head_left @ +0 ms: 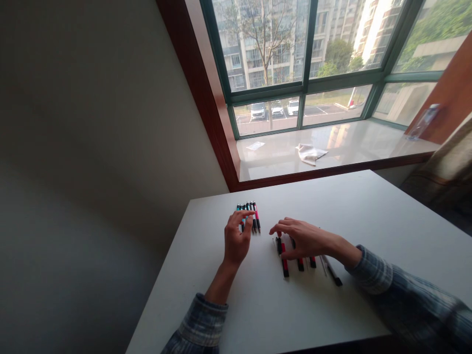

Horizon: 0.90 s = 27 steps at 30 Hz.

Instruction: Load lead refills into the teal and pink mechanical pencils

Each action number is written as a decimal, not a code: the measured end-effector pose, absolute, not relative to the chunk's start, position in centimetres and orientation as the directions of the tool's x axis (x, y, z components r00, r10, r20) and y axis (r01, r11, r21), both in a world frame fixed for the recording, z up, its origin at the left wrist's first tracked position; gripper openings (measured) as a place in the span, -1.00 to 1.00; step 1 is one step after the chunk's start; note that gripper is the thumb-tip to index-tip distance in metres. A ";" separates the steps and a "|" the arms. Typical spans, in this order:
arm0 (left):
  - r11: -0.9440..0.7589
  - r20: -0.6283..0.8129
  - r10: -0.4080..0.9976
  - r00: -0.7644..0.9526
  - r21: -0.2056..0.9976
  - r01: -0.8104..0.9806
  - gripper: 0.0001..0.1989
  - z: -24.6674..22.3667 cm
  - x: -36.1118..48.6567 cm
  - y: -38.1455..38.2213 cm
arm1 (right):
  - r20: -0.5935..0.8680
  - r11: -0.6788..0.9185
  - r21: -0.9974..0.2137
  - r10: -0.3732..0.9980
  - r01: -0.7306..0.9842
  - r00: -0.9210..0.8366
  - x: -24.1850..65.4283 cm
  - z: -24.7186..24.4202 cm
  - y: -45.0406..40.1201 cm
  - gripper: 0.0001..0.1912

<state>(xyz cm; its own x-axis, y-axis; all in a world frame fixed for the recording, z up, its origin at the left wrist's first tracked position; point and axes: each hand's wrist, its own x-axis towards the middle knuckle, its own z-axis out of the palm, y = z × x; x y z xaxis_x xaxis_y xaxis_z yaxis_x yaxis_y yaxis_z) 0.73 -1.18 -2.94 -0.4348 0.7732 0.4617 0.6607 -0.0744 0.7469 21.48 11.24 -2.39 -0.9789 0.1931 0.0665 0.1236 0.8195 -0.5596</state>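
Holding the right grip (306,237) low over the loose pens lying on the table (332,206), with thumb and fingers spread apart and no pen visibly pinched. Placing the thumb over or right beside the red pen (285,269), and leaving actual contact impossible to tell from this angle. Risking a sideways push from that thumb, and so a roll of the slim barrel against the black pen (279,247) just beside. Risking also a double pick there, because of the tight spacing. Hiding the upper parts of several loose pens under the palm, and thereby inviting a blind snag on the middle red pen (301,265) or the right-hand red pen (312,262). Passing the right wrist near the dark-ended pen (335,279), and chancing a brush from the cuff (370,273) in case of a lower forearm.

Curling the left grip (236,242) at the row of pens (254,227) on the far left part of the table, and partly covering that row. Bringing thumb and forefinger near each other, with any pinch between the tips too unclear to tell. Courting a nudge and a crooked row, exposing the pink pen (257,216) most, because of the nearness of the forefinger tip. Relying on a smooth-looking surface, probably offering little resistance to a rolling barrel
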 end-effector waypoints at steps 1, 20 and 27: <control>-0.075 0.463 0.773 -0.433 0.745 0.663 -0.78 -2.9 0.7 -1.2 | 0.065 0.819 -0.559 0.200 0.131 -0.978 21.4 -2.3 11.1 -0.37; -0.063 0.455 0.786 -0.418 0.733 0.677 -0.79 -2.8 0.8 -1.1 | 0.067 0.821 -0.544 0.247 0.173 -0.967 21.4 -2.3 10.8 -0.41; -0.067 0.450 0.787 -0.422 0.742 0.668 -0.80 -2.7 0.9 -1.0 | 0.093 0.826 -0.538 0.259 0.171 -0.961 21.2 -2.5 10.5 -0.46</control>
